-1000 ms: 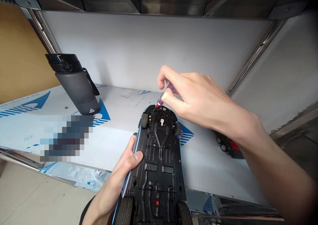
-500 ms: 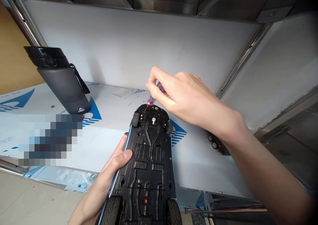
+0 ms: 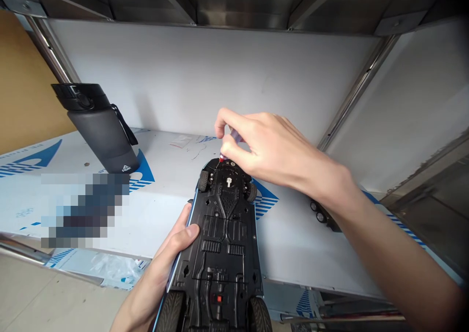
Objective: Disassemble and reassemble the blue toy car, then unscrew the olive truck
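Two bare hands worked at a toy car point(image 3: 220, 244), which was held underside up, its black chassis facing the camera and a thin blue body edge showing along its side, over a white shelf point(image 3: 300, 244) printed with blue shapes. The left hand point(image 3: 157, 266) had a firm, wide grip on the car's side, with the thumb point(image 3: 191, 232) pressed onto the chassis. The right hand point(image 3: 271, 151) hovered over the car's far end in a narrow grip, pinching a slim translucent tube point(image 3: 234, 137) between thumb and fingers. The tube's red tip point(image 3: 221, 159) pointed down at the chassis near a small wheel point(image 3: 203, 181), though I could not tell whether it touched. A dark grey water bottle point(image 3: 102, 134) with a black lid and strap leaned tilted on the shelf, well left of the car. Beyond the right forearm, a dark object with small wheels point(image 3: 320, 217) sat partly hidden on the shelf.
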Tool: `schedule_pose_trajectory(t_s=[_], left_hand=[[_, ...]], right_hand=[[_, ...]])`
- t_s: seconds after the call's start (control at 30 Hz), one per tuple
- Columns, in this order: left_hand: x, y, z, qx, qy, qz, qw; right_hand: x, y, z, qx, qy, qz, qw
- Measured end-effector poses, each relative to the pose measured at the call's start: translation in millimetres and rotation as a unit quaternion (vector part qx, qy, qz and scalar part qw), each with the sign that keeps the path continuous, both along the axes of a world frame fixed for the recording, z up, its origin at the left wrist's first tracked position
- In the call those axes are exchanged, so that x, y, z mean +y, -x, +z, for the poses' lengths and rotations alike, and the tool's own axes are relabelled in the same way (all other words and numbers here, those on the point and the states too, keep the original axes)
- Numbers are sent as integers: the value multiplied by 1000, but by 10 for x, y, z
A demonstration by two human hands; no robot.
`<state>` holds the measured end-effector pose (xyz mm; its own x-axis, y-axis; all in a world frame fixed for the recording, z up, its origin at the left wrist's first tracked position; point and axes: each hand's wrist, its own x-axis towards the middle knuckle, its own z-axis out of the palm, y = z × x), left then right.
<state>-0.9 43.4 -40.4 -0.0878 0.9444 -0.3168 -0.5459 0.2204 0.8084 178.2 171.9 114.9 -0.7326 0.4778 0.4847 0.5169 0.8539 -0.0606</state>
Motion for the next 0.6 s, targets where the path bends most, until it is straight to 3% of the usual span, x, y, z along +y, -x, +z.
schedule_pose_trajectory(t_s=[0.13,0.33,0.47,0.6], left_hand=[[-24,-37,15,5,-21,0,1000],[-58,-83,77,13,-4,26,1000],[-72,-96,101,-7,-14,29,999],[-71,-77,61,4,-16,20,1000]], right_hand=[[-18,-9,25,2,20,39,999],[-32,25,-15,18,5,3,1000],[-30,13,10,11,27,43,999],[-10,19,3,8,-16,-3,1000]])
